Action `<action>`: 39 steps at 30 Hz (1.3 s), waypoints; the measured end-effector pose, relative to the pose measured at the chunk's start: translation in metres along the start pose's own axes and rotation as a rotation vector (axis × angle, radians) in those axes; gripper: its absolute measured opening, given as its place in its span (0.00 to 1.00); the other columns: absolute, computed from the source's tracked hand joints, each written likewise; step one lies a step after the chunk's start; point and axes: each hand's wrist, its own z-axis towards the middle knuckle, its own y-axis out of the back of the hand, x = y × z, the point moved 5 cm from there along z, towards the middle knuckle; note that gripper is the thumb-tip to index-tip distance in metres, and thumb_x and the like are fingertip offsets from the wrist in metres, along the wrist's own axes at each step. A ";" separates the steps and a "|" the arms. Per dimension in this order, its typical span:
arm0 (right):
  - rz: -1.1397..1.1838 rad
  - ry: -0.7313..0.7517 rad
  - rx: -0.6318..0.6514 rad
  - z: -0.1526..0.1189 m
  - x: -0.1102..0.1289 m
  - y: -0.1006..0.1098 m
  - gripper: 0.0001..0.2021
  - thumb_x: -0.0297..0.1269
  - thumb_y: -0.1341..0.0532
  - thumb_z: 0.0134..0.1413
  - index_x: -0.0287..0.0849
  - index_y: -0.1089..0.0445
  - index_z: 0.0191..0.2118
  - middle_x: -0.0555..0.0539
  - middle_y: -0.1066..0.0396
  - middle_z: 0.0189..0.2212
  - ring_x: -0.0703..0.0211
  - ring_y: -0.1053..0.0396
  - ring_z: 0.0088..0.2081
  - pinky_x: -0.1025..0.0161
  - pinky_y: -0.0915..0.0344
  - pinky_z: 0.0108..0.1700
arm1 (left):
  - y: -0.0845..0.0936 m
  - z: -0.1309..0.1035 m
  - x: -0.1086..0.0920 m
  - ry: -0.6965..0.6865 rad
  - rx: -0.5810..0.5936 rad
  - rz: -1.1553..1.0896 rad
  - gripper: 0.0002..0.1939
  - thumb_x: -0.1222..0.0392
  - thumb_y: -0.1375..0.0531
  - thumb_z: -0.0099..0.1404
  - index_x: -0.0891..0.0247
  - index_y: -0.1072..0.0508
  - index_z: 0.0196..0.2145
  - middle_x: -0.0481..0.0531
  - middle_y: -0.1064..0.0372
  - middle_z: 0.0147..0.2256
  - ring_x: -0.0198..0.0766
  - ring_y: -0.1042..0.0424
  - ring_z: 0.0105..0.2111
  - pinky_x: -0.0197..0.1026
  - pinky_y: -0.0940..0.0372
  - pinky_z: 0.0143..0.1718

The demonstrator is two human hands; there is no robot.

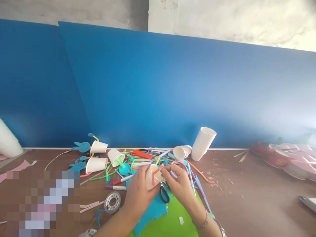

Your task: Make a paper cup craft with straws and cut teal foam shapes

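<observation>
A white paper cup (149,181) is held in my left hand (139,189), its open mouth turned up and to the right. A red bent straw (153,178) and a yellow straw piece (157,160) show at the cup's mouth. My right hand (177,181) is at the rim, thumb and index finger pinched at the end of the red straw. Under my hands lie torn blue paper (150,212), a green sheet (170,220) and black scissors (164,194).
Behind are loose straws, markers (116,187), cups with blue cutouts (98,147), a lying cup (182,152) and a leaning cup stack (203,143). A tape roll (113,202) sits at left. Pink pieces (291,158) lie right. A blue panel (158,92) stands behind the table.
</observation>
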 end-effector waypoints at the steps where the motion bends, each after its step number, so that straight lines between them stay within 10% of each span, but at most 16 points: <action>1: 0.015 -0.005 0.019 0.000 0.000 -0.001 0.11 0.41 0.42 0.54 0.42 0.27 0.26 0.46 0.26 0.25 0.52 0.30 0.31 0.59 0.38 0.36 | 0.000 0.000 0.000 -0.030 -0.014 0.034 0.22 0.55 0.38 0.57 0.59 0.39 0.48 0.56 0.30 0.43 0.49 0.28 0.42 0.49 0.33 0.40; 14: 0.099 -0.041 0.105 0.000 0.000 -0.003 0.13 0.42 0.43 0.55 0.42 0.28 0.26 0.47 0.26 0.25 0.55 0.30 0.30 0.63 0.37 0.33 | 0.002 -0.005 -0.005 -0.351 -0.142 0.308 0.22 0.61 0.41 0.60 0.60 0.41 0.52 0.57 0.31 0.44 0.49 0.30 0.43 0.49 0.32 0.40; 39: 0.266 -0.138 0.153 0.003 -0.013 -0.009 0.13 0.41 0.42 0.52 0.41 0.33 0.21 0.50 0.33 0.21 0.61 0.37 0.26 0.66 0.43 0.27 | 0.004 -0.008 -0.014 -0.502 -0.165 0.444 0.17 0.63 0.46 0.64 0.63 0.36 0.51 0.57 0.31 0.42 0.47 0.31 0.40 0.45 0.38 0.35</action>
